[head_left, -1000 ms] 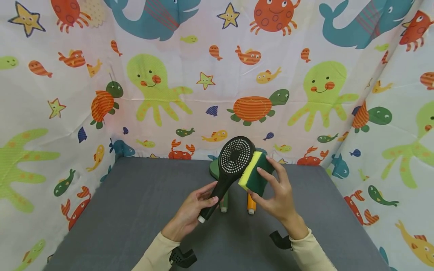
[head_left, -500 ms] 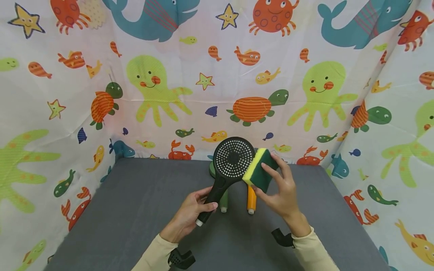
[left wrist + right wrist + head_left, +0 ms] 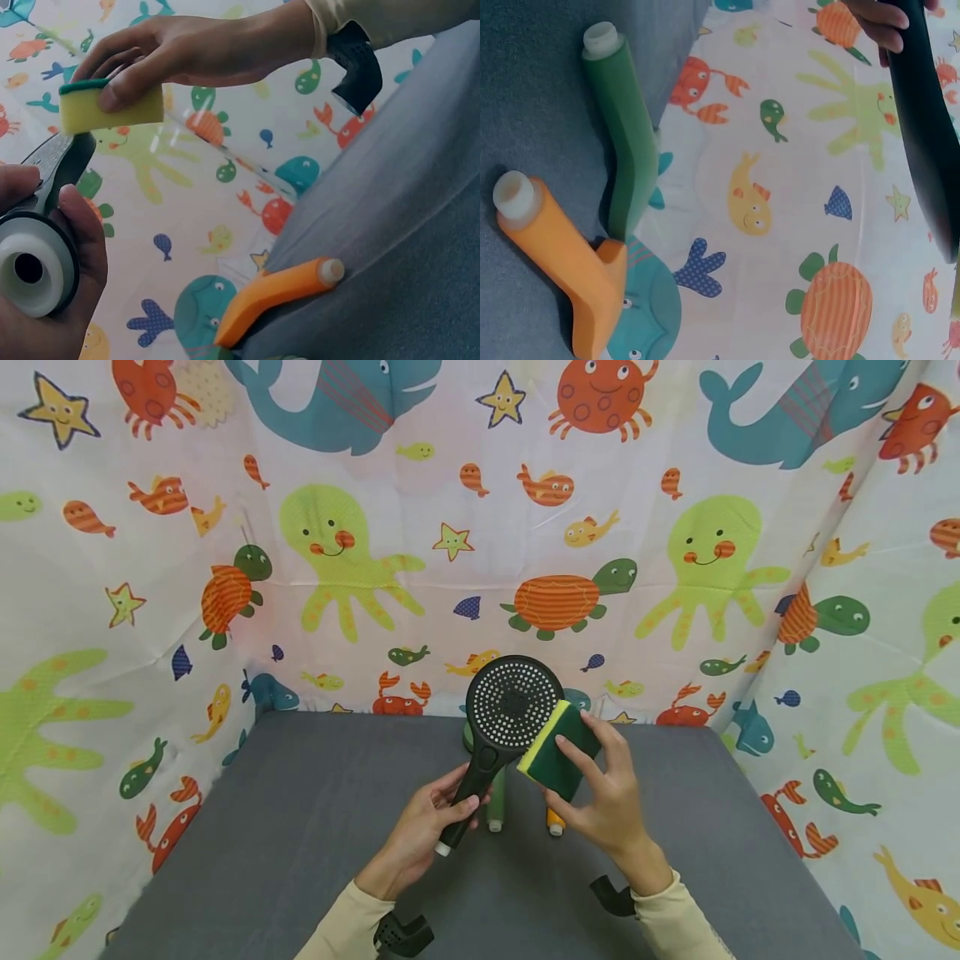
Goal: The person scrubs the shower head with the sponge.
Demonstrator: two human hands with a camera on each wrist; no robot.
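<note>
Two hands work above a grey worktop (image 3: 300,827) that fills the lower part of the head view, its top covered in a dull, felt-like fabric. Three sides of the worktop are closed off by a white curtain (image 3: 150,610) printed with octopuses, turtles, crabs, whales, starfish and small fish; creases run across it, and it meets the worktop's far edge and both side edges.

Over the middle of the worktop, the left hand (image 3: 420,843) has its fingers wrapped round the handle of a black shower head (image 3: 513,706), which stands tilted with its dotted spray face turned toward the camera. Just right of that face, the right hand (image 3: 607,802) pinches a yellow and green sponge (image 3: 558,752) between thumb and fingers, the yellow side touching the rim of the spray face.

Lying on the worktop, behind and below the black shower head, are a green shower head (image 3: 626,142) and an orange shower head (image 3: 562,262), side by side with handle ends pointing toward the person. Cream sleeves (image 3: 352,927) cover both forearms.
</note>
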